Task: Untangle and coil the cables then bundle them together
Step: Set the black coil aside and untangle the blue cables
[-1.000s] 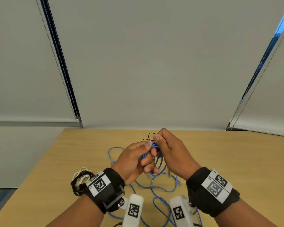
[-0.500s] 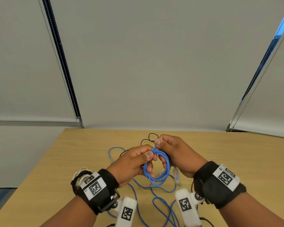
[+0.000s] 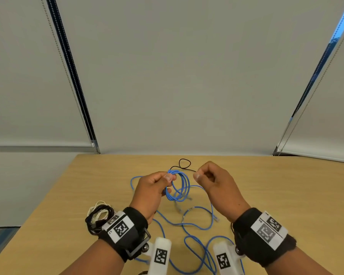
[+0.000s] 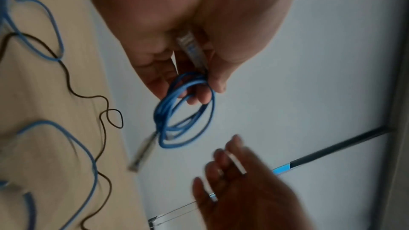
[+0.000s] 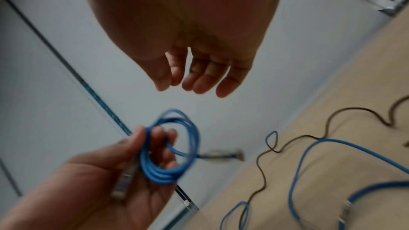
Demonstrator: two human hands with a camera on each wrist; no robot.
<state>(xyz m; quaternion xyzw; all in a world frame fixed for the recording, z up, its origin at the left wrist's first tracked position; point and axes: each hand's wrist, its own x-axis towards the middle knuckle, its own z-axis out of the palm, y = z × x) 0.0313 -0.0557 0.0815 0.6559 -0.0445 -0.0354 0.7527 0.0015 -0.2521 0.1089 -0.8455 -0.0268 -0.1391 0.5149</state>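
Head view shows the blue cable coil [image 3: 178, 186] held above the wooden table [image 3: 286, 195], its ring hanging downward from the top where the left hand [image 3: 151, 192] pinches it between thumb and fingers, with one plug [image 4: 192, 48] lying along the palm. Just beside it but apart, the right hand [image 3: 216, 185] hovers with loosely curled fingers, holding nothing. Outward on the table lie loose blue cables [image 3: 199, 225], a thin black cable [image 3: 184, 164], and a coiled black-and-white bundle [image 3: 98, 217] by the left wrist.
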